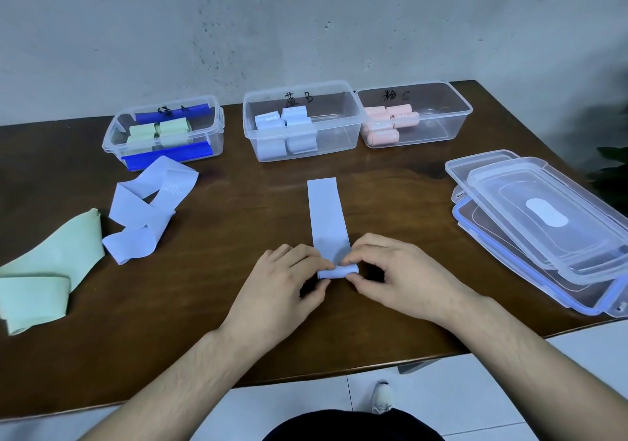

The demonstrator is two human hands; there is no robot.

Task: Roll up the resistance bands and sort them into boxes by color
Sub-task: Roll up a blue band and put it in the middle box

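Note:
A light blue band (327, 216) lies flat on the brown table, running away from me, its near end curled into a small roll. My left hand (289, 281) and my right hand (390, 275) pinch that roll from either side with thumbs and fingertips. At the back stand three clear boxes: the left box (214, 124) holds green rolls, the middle box (346, 124) holds light blue rolls, the right box (452, 117) holds pink rolls. An unrolled light blue band (149, 216) and a green band (51, 270) lie loose at the left.
A stack of clear box lids (543, 223) lies at the right, reaching the table's edge. The table's front edge (339, 377) runs just below my forearms. A grey wall stands behind the boxes. A shoe shows on the white floor.

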